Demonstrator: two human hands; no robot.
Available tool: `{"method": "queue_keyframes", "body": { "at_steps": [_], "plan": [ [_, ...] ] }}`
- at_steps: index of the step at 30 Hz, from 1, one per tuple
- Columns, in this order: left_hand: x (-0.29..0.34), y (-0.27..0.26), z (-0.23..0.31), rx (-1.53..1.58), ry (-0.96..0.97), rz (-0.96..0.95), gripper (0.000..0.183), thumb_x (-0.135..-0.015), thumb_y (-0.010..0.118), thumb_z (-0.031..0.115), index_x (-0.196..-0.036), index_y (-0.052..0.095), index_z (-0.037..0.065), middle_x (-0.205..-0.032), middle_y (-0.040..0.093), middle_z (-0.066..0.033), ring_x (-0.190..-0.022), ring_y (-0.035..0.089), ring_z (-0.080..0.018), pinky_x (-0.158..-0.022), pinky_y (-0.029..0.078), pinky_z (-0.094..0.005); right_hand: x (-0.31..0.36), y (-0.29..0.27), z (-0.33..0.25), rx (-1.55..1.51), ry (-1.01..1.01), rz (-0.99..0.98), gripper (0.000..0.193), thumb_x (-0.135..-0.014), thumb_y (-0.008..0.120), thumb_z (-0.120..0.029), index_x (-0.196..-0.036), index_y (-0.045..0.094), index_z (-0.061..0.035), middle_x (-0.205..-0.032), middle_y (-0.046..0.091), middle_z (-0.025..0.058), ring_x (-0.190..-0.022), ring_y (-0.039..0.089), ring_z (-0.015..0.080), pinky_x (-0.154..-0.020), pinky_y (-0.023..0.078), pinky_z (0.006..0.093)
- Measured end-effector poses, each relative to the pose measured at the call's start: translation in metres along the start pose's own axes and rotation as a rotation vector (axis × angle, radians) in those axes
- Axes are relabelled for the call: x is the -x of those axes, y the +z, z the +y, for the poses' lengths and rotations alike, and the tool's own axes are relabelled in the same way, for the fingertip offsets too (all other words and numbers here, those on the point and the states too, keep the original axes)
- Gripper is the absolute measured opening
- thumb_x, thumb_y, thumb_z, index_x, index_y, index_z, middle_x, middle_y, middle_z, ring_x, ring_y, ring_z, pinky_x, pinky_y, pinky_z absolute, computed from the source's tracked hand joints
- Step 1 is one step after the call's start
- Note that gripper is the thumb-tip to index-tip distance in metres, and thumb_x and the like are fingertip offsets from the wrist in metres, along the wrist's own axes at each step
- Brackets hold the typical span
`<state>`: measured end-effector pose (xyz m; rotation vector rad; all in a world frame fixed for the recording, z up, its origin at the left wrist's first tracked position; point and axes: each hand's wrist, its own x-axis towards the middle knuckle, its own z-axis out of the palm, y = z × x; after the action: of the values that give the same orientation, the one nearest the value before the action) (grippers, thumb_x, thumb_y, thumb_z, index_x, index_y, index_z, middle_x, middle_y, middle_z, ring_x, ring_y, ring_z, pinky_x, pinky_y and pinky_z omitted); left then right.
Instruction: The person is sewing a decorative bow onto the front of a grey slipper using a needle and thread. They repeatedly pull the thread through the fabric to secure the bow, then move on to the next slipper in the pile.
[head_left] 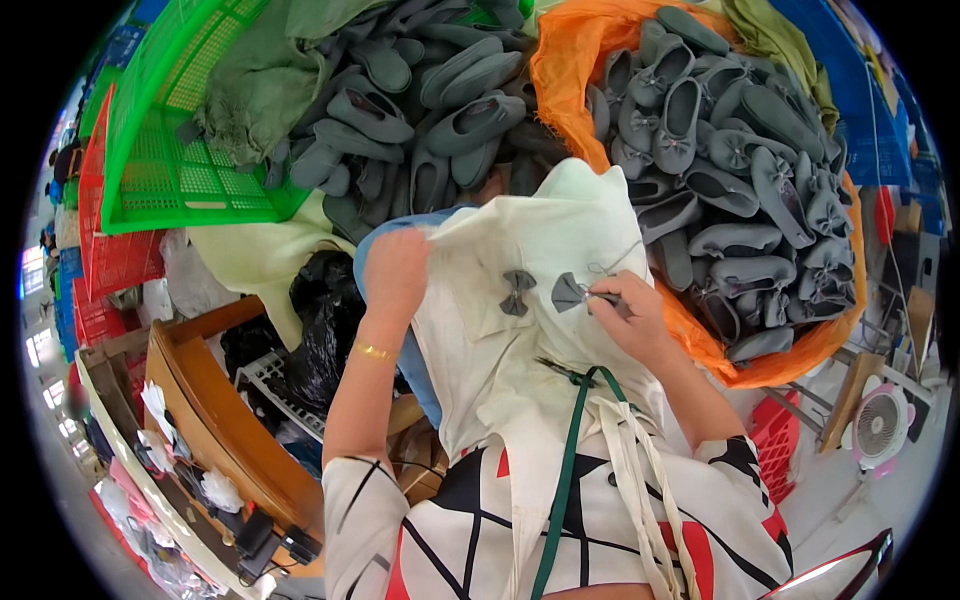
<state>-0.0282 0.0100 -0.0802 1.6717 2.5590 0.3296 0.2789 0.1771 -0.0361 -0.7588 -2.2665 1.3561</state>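
My right hand [628,312] pinches a small dark grey fabric bow [570,293] over the white cloth on my lap [465,265]. A pale shiny spot shows at the bow's middle, by my fingertips, and a thin dark thread curls just beyond it. To its left, another grey bow [517,292] lies on the cloth. My left hand [396,268] is raised at the cloth's left edge, slightly blurred and curled closed; what its fingers hold is hidden. Dark metal snips [562,370] lie on my lap beside a green strap [572,455].
Grey shoes [470,125] are heaped ahead by a green crate [165,170]. At right, an orange-lined container [570,75] holds grey shoes with bows. A wooden drawer unit [225,420] and black plastic bag [325,320] stand left; a small fan [882,425] stands right.
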Motion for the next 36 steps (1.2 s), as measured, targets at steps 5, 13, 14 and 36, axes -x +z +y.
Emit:
{"method": "queue_keyframes", "body": {
  "at_steps": [5, 13, 14, 36],
  "plan": [
    [0.021, -0.054, -0.018, 0.066, -0.168, 0.251, 0.01, -0.094, 0.055, 0.013, -0.089, 0.057, 0.004, -0.084, 0.058, -0.0156, -0.084, 0.058, -0.0376, -0.074, 0.049, -0.0457, -0.006, -0.002, 0.005, -0.215, -0.005, 0.146, 0.015, -0.082, 0.074, -0.006, -0.096, 0.068, -0.004, -0.074, 0.059, 0.0074, -0.065, 0.054, 0.0191, -0.058, 0.042, 0.0297],
    [0.041, -0.107, -0.059, -0.005, -0.388, 0.254, 0.011, -0.095, 0.056, 0.011, -0.09, 0.055, 0.002, -0.083, 0.058, -0.0168, -0.077, 0.058, -0.0368, -0.07, 0.048, -0.0418, -0.04, -0.003, 0.0, -0.158, -0.179, 0.121, 0.016, -0.081, 0.074, -0.007, -0.096, 0.068, -0.0047, -0.074, 0.057, 0.0069, -0.064, 0.052, 0.0188, -0.056, 0.04, 0.0303],
    [0.043, -0.095, -0.065, 0.066, -0.42, 0.116, 0.011, -0.095, 0.057, 0.011, -0.091, 0.055, 0.002, -0.083, 0.058, -0.0171, -0.076, 0.058, -0.0366, -0.069, 0.048, -0.0423, -0.041, 0.0, 0.006, -0.174, -0.165, 0.135, 0.017, -0.081, 0.074, -0.007, -0.097, 0.068, -0.0048, -0.074, 0.057, 0.0071, -0.064, 0.052, 0.0187, -0.056, 0.04, 0.0307],
    [-0.213, 0.352, 0.044, -0.125, 1.1, -0.524, 0.018, -0.085, 0.057, 0.018, -0.09, 0.074, 0.013, -0.093, 0.069, -0.0037, -0.095, 0.064, -0.022, -0.085, 0.048, -0.0355, -0.048, -0.021, 0.06, -0.345, 0.107, 0.28, 0.022, -0.095, 0.057, -0.022, -0.1, 0.054, -0.0011, -0.076, 0.06, 0.0136, -0.069, 0.059, 0.0212, -0.063, 0.047, 0.0329]
  ]
}}
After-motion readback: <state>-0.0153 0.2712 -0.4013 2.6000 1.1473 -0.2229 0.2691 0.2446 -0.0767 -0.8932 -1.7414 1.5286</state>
